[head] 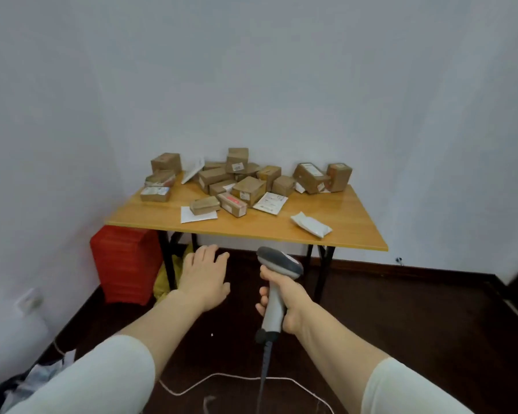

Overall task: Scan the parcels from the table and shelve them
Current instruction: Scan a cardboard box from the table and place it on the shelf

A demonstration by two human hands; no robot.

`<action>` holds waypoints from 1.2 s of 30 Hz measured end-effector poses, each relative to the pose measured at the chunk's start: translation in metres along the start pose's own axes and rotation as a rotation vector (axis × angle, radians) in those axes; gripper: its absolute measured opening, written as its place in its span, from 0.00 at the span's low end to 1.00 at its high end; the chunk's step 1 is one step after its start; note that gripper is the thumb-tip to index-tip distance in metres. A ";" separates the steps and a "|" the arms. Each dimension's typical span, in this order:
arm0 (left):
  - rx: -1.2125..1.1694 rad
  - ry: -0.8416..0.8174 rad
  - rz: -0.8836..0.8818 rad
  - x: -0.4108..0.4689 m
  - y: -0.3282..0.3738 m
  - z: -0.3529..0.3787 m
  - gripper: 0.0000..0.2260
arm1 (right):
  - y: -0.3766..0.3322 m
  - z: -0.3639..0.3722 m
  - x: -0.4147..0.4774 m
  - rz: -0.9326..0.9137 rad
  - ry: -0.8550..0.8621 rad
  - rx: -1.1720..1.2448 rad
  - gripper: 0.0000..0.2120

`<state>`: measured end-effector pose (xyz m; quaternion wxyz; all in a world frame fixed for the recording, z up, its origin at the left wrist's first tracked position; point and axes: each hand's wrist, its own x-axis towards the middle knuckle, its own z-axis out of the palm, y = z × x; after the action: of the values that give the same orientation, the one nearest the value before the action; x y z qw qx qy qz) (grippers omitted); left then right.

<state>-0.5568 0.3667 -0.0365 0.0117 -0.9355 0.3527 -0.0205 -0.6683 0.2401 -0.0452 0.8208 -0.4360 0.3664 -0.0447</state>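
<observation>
Brown cardboard parcels (245,183) are lying in a loose heap toward the back of the wooden desk (350,225), some resting on one another, with a flat white envelope (198,215) and a white padded bag (310,225) lying nearer the front edge. I am standing back from the desk, well apart from the heap. I am holding the scanner (280,262) in my right hand (290,303), whose fingers (263,294) are curling round the grey handle, while the head is pointing toward the desk and the cable (265,354) is trailing down to the floor. My left hand (205,279) is reaching forward palm down, its fingers (205,253) loosely spread, holding and touching nothing. I am judging the job to be at or near its start: every parcel I can see is lying on the desk and none is in my grip. No shelf is showing, so I cannot tell whether anything is shelved already. Nearly everything is waiting to be done: closing in, picking up a parcel, finding its label, scanning it, carrying it to a shelf, and repeating through the heap. A red stack of crates (126,264) is standing beside the desk's left legs.
</observation>
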 end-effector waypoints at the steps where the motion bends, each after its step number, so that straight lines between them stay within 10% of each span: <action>1: -0.007 -0.008 0.014 0.020 0.003 0.001 0.31 | -0.009 -0.003 0.012 -0.007 0.027 0.009 0.12; 19: -0.135 -0.155 0.041 0.333 -0.019 0.028 0.35 | -0.161 0.010 0.240 -0.011 0.228 0.135 0.13; 36: -0.251 -0.289 -0.368 0.617 -0.002 0.118 0.39 | -0.309 -0.035 0.560 0.262 0.064 0.040 0.12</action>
<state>-0.0870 -0.0387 -0.1360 -0.0580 -0.9712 0.1710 0.1553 -0.2071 -0.1940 -0.1406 0.8159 -0.3663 0.4454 0.0415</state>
